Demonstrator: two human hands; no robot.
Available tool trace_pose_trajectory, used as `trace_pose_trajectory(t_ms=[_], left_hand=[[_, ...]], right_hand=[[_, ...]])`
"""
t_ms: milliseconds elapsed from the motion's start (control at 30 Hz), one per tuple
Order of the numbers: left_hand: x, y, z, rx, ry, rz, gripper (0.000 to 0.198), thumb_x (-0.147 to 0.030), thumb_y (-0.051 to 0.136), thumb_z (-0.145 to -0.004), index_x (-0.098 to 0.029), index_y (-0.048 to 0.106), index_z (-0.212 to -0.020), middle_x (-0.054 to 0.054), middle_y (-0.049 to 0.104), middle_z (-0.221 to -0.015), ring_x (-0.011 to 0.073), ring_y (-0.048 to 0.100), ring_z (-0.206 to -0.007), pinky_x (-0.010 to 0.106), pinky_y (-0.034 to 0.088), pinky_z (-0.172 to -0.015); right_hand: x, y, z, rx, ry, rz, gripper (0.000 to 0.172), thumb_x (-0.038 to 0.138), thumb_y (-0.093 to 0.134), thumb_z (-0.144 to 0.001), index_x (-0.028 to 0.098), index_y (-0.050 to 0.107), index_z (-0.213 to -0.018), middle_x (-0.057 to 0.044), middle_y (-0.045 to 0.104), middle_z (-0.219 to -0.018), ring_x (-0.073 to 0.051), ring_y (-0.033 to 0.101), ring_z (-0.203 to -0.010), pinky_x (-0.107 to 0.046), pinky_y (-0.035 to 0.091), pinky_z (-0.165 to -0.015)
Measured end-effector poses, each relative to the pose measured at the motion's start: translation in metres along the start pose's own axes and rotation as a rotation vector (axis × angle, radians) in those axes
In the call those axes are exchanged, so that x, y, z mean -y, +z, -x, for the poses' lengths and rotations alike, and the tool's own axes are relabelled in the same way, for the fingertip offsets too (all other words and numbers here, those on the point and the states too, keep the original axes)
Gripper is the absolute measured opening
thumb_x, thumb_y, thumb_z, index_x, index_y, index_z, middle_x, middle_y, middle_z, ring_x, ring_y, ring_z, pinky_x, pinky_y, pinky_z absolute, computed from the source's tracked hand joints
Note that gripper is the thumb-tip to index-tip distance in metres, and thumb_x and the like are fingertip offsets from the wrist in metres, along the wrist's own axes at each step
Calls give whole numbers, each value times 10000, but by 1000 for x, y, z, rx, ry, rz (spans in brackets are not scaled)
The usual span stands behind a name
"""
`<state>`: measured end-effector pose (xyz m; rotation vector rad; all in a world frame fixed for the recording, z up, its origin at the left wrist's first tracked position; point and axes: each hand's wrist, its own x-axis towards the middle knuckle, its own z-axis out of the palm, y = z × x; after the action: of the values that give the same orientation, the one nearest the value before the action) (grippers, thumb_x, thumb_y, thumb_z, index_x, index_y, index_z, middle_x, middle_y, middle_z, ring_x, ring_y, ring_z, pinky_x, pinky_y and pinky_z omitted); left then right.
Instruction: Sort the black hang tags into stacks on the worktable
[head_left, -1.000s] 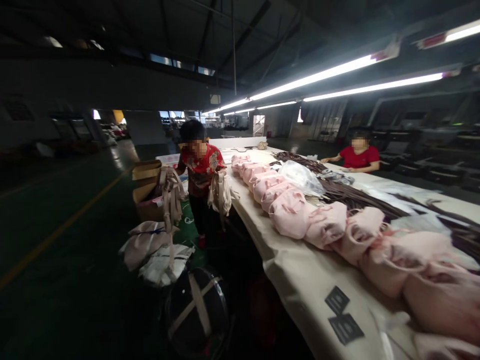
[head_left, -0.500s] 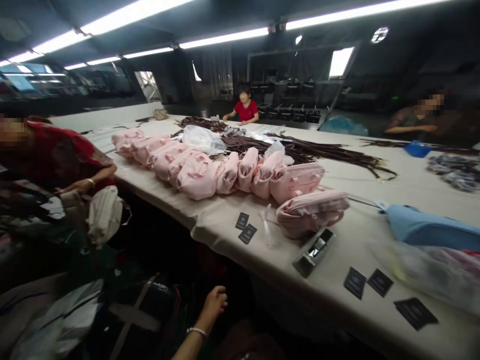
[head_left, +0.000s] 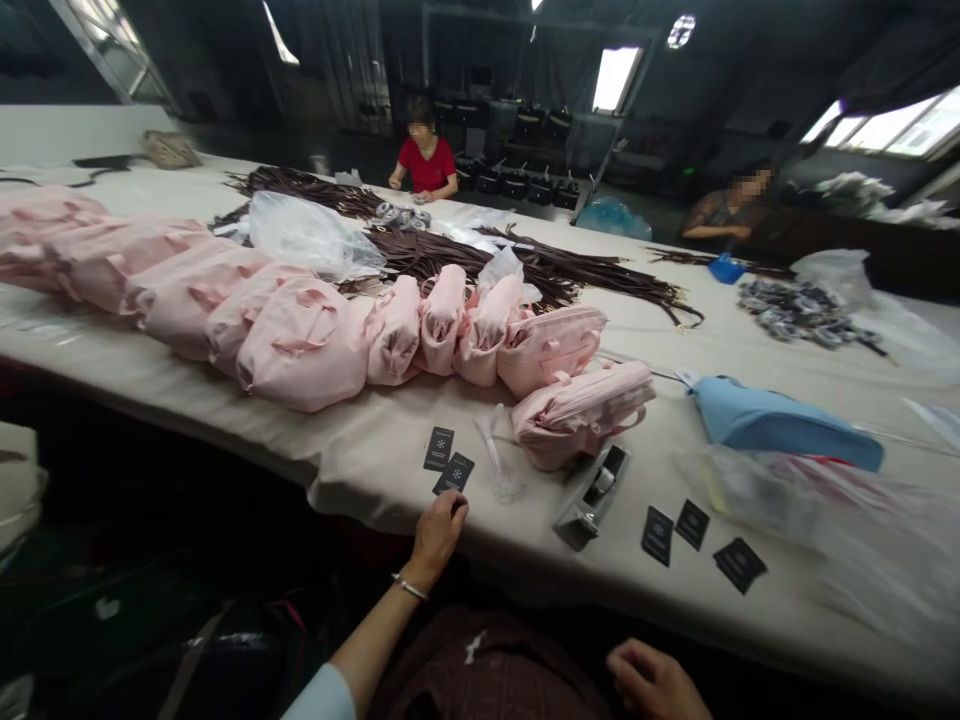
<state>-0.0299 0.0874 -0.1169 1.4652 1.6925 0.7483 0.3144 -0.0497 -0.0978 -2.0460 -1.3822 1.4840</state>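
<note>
Thumb and forefinger would do best to take the nearer dark card by its free edge and lift it flat, since it overlaps or adjoins the farther card and could drag that one askew; a light pinch should also keep a corner from bending. The left hand has its fingers drawn nearly together, fingertips at the near edge of that card; whether the grip pinches it or merely touches it does not show. The right hand is loosely curled at the bottom of the view, partly cut off, with nothing visible in it, though how far the fingers close is unclear. Both cards lie on the cloth-covered worktop, close to its front edge. Just right of them is a clear plastic strip, then what looks like a tape dispenser, with more dark cards farther right. Behind, a row of pink bags runs off to the left, and a blue bag lies to the right near clear plastic wrapping. Brown straps stretch beyond, and two co-workers sit at the far side.
</note>
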Motion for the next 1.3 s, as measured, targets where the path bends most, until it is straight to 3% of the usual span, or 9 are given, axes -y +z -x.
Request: trace_pose_trajectory(t_ms=[133,267,400,533,667,867,1000,1100,1300], left_hand=[[-18,22,-26,67,79,-44,136,-205,552,-883,-211,630,-995,52,656,-1018,193,609,-956,297,423,-901],[-31,49,-53,60,-1,-79,145,-206,570,-868,-175,582,-1009,47,655,-921,174,624,-843,271,444,-788],[-35,60,-71,9,-85,-146,133,-207,617,-836,-166,548,-943,39,641,-839,177,617,-782,267,417,-722],[-39,62,-74,-24,-122,-200,157,-151,647,-793,-174,544,-909,18,630,-794,168,607,-749,255,396,-692],[-42,65,-70,-73,-146,-230,136,-153,651,-800,-179,553,-890,22,637,-815,172,614,-780,254,403,-707],[-50,67,-59,-90,-126,-282,78,-193,583,-872,-173,580,-947,55,663,-907,182,638,-816,269,459,-743],[-62,66,-53,-48,48,-351,265,-155,458,-921,-145,586,-1153,145,640,-1143,266,611,-1067,385,469,-929],[-64,65,-55,33,239,-362,456,-88,414,-903,-176,506,-1341,132,540,-1393,271,455,-1334,451,337,-1133],[-31,53,-60,-69,494,-539,591,-150,399,-941,-105,268,-1516,166,330,-1571,271,241,-1483,504,272,-1193]], right_hand=[[70,17,-9,49,-77,-26,269,463,549,-723,206,601,-663,-17,614,-646,-190,580,-644,-293,452,-638],[146,17,-28,125,-240,0,222,377,552,-783,184,654,-746,-3,642,-686,-162,577,-689,-248,435,-664],[189,6,-63,180,-453,242,205,301,545,-840,211,707,-927,-8,719,-923,-167,637,-891,-235,455,-823],[205,3,-115,199,-485,522,315,214,581,-836,159,668,-1134,-102,692,-1145,-236,615,-1098,-308,436,-968],[214,14,-157,203,-457,684,366,140,652,-787,84,644,-1149,-181,660,-1178,-305,598,-1128,-350,445,-967],[218,25,-183,209,-448,853,206,183,603,-895,107,628,-1084,-96,668,-1051,-232,632,-1012,-390,502,-905],[217,27,-190,234,-428,889,179,265,593,-929,119,651,-1016,-75,681,-969,-198,645,-939,-385,523,-871],[217,28,-191,221,-376,895,197,262,525,-966,121,656,-1010,-83,690,-974,-189,653,-920,-374,524,-852],[217,22,-183,172,-296,873,193,318,607,-920,136,667,-939,-57,694,-965,-199,646,-955,-392,512,-886]])
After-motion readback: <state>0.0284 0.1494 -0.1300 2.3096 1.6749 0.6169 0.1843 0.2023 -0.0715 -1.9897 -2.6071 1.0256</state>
